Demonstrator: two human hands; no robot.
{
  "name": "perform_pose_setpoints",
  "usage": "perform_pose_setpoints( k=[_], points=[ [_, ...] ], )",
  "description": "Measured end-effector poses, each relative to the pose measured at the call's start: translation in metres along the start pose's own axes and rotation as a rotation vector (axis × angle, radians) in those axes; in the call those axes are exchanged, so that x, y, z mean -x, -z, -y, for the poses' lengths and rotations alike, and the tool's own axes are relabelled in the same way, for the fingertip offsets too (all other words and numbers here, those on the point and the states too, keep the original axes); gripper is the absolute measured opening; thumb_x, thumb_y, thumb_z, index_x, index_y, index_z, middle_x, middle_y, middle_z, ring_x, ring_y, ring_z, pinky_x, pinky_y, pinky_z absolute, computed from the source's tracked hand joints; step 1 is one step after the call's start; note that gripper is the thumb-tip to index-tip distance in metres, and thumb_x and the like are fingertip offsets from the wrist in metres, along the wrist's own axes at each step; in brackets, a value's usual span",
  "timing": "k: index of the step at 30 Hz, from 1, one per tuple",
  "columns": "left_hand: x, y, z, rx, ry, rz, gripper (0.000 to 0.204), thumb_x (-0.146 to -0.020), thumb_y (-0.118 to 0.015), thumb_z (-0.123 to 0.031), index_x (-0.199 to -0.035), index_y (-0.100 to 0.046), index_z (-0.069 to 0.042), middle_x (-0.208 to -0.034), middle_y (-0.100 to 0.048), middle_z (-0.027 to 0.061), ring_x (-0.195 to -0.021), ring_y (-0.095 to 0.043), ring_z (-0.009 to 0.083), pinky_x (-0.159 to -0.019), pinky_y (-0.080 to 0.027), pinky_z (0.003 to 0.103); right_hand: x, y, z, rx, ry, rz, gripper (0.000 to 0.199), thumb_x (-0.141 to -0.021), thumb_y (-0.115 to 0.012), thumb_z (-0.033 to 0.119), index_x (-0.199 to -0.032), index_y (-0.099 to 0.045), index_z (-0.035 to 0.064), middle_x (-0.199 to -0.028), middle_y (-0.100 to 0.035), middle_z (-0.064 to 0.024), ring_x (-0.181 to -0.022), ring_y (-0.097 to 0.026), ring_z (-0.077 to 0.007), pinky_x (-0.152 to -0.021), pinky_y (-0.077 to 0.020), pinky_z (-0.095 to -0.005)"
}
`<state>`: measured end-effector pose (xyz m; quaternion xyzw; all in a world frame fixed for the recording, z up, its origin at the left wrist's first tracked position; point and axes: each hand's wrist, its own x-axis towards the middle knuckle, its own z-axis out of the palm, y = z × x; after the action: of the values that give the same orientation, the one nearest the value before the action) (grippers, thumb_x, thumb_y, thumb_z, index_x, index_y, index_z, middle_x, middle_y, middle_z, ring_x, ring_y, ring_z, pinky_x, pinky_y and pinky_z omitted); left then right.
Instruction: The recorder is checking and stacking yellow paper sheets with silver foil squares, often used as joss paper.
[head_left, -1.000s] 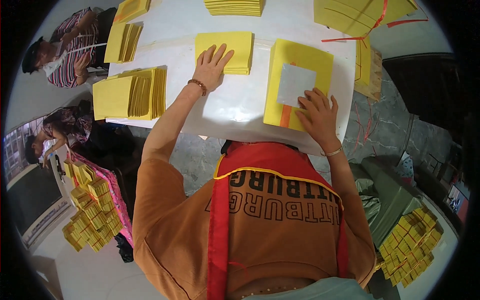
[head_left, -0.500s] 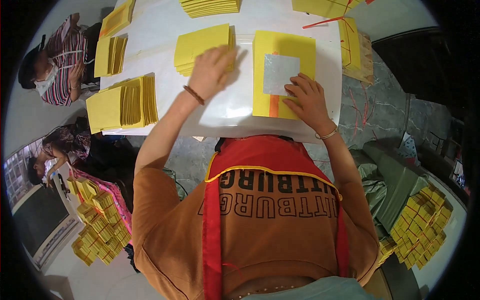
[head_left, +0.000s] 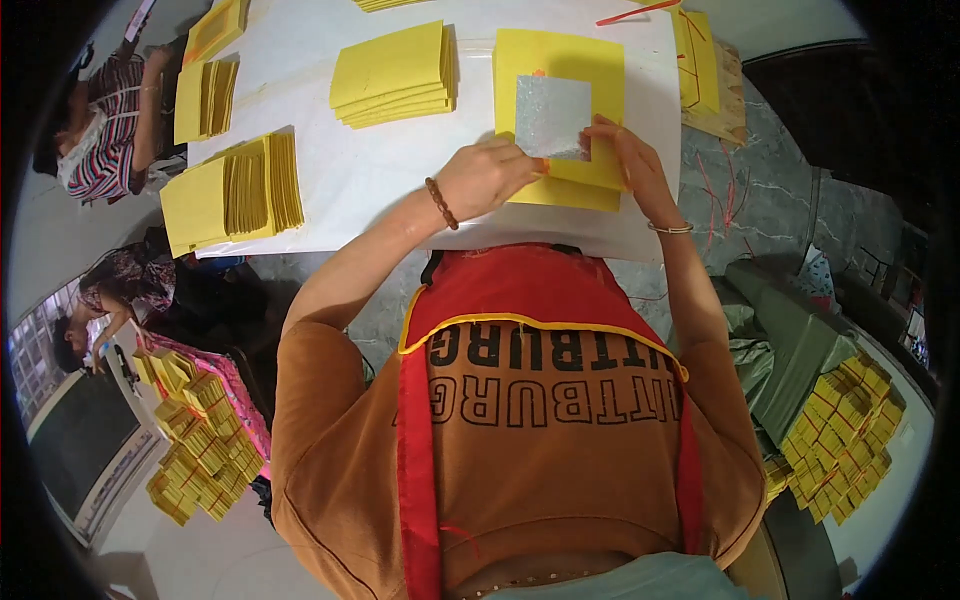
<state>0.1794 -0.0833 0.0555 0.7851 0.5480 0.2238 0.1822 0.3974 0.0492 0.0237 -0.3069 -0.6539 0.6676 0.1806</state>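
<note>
A stack of yellow paper sheets lies in front of me on the white-covered table. Its top sheet bears a silver foil square with orange showing at its edges. My left hand is closed, fingertips pinching the near edge of that top sheet beside the foil. At the right edge, my right hand grips the same sheet, its fingertips near the foil's right side. The sheet's near edge looks shifted or lifted from the paper below. Left of it rests a fanned yellow paper pile, touched by neither hand.
More folded yellow bundles stand along the table's left side. Tied yellow bundles sit at the far right, near a red strip. Two people are at the left. Heaps of yellow bundles lie at lower right and lower left.
My left hand has left the fanned pile and come right and nearer, onto the top sheet's near edge. My right hand has shifted from the foil toward the sheet's right edge.
</note>
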Motion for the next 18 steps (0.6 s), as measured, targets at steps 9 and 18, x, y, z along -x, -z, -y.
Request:
perform_pose_setpoints(
  k=[9,18],
  points=[
    [-0.006,0.005,0.016,0.344,0.254,-0.020,0.024,-0.089,-0.055,-0.022,-0.095,-0.064,-0.001,-0.075,-0.063,0.0124,-0.064,-0.059,0.0230,-0.060,-0.047,0.031,0.001,0.004,-0.008,-0.077,0.016,0.005,0.062,-0.098,-0.012,0.042,-0.115,-0.056,0.0021,-0.125,-0.053,-0.0120,-0.122,-0.043,-0.0240,-0.107,-0.0246,-0.0357],
    [-0.006,0.006,0.028,0.896,0.549,0.105,0.021,-0.088,-0.059,-0.021,-0.092,-0.065,-0.001,-0.077,-0.063,-0.0005,-0.069,-0.051,0.0051,-0.063,-0.043,0.023,-0.002,0.006,-0.010,-0.010,0.068,-0.040,0.056,-0.099,-0.022,0.039,-0.116,-0.056,-0.0024,-0.119,-0.057,-0.0119,-0.115,-0.048,-0.0209,-0.103,-0.0272,-0.0310]
  ],
)
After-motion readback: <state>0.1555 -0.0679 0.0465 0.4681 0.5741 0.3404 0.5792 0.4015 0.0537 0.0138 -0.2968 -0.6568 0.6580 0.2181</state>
